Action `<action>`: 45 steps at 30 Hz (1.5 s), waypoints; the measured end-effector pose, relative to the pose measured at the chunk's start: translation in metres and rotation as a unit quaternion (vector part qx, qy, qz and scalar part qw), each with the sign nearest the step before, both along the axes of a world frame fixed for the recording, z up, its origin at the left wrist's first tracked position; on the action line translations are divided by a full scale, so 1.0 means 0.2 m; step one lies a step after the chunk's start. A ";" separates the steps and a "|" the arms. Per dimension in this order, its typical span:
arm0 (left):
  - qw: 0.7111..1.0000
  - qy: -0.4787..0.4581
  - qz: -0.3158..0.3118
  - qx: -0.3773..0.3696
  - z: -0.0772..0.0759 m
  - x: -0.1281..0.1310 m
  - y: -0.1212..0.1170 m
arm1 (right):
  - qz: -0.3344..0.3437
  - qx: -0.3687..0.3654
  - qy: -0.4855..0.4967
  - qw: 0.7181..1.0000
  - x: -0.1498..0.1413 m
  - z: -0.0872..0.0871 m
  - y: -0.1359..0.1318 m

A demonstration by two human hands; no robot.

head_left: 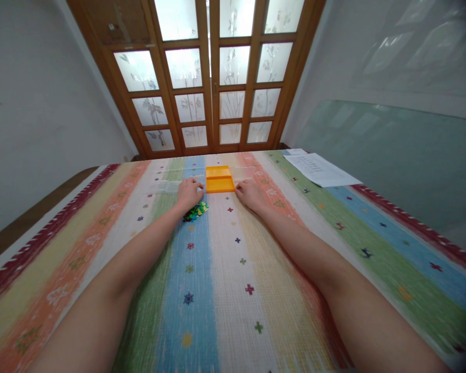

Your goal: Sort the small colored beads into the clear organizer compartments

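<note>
A shallow orange plastic box [220, 184] with a low divider across it lies on the tablecloth in front of me. My left hand [190, 192] is beside the box's left front corner, its fingers curled together; whether it grips anything is hidden. At the right front corner, my right hand [250, 194] has its thumb and fingertips closed at the box's edge. Just in front of the left hand, partly under its wrist, is a heap of small green, blue and yellow pieces [196, 211]. Clear plastic [165, 187] extends left of the box, and more clear plastic [244, 173] lies to its right.
A striped, patterned cloth [233, 269] covers the table. Printed paper sheets [320, 170] rest near the far right edge. Beyond the table stand wooden doors with glass panes [213, 98]. A pale glassy panel [392, 150] leans along the right wall.
</note>
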State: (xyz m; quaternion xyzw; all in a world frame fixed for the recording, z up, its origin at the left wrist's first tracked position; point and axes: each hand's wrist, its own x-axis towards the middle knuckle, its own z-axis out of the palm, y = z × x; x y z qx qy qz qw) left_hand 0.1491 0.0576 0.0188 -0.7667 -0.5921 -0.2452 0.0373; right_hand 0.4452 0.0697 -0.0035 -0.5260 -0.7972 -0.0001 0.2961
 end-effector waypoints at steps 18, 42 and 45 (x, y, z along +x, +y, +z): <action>0.996 -0.002 -0.045 -0.079 0.03 0.02 0.03 | 0.027 -0.014 -0.069 0.997 -0.01 0.02 0.01; 0.995 0.020 -0.093 -0.020 0.00 -0.16 0.06 | 0.009 0.012 -0.125 0.992 -0.03 0.12 -0.07; 0.994 0.030 -0.097 -0.033 -0.01 -0.19 0.06 | 0.022 0.025 -0.126 0.992 -0.06 0.12 -0.09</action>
